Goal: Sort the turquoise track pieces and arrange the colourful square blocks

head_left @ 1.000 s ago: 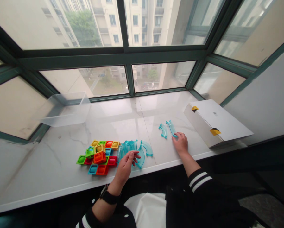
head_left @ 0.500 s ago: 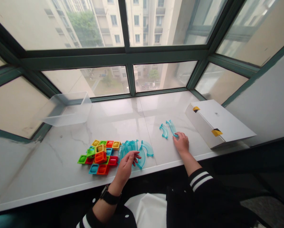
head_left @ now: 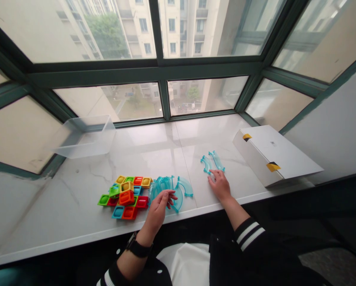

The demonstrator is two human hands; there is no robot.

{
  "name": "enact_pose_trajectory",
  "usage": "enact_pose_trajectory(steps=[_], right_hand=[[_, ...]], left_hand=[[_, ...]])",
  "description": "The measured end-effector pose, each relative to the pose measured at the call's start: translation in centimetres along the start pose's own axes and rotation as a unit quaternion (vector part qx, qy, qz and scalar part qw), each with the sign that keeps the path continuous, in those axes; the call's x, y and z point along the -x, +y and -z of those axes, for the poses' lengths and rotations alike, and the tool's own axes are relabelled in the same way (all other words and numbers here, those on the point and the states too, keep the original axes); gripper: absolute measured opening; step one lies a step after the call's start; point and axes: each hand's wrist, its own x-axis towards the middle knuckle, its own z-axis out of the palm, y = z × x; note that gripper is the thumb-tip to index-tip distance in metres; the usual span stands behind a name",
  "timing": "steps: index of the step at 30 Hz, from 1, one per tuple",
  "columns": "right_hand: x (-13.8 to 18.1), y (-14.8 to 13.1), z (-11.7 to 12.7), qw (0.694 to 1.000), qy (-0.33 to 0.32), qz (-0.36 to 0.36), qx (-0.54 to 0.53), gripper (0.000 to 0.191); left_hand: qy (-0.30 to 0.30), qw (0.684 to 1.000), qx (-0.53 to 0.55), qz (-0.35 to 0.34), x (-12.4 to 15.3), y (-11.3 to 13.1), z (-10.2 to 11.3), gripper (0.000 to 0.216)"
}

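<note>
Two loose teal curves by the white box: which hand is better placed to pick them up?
Right, probably. The right hand lies open on the sill, fingertips right by the two loose curves. The left hand is farther off, fingers curled over the pile of curves.

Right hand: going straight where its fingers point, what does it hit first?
Probably the nearer blue curved track piece, just past the right hand; depth is unclear.
</note>
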Motion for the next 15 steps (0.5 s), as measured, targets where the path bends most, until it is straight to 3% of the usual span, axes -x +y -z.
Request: enact_pose_trajectory(steps=[7, 15], right_hand=[[-0.1, -0.3, -1.3, 0.997, -0.027, 0.004, 0.065, 0.039], [-0.3, -1.2, -0.8, 0.992, -0.068, -0.008, 0.106, 0.040]], left_hand=[[0.003, 1.000, 0.010, -0.005, 0.1, 0.1, 0.1, 0.055], [0.008, 1.000, 0.017, -0.004, 0.1, 0.2, 0.0, 0.057]])
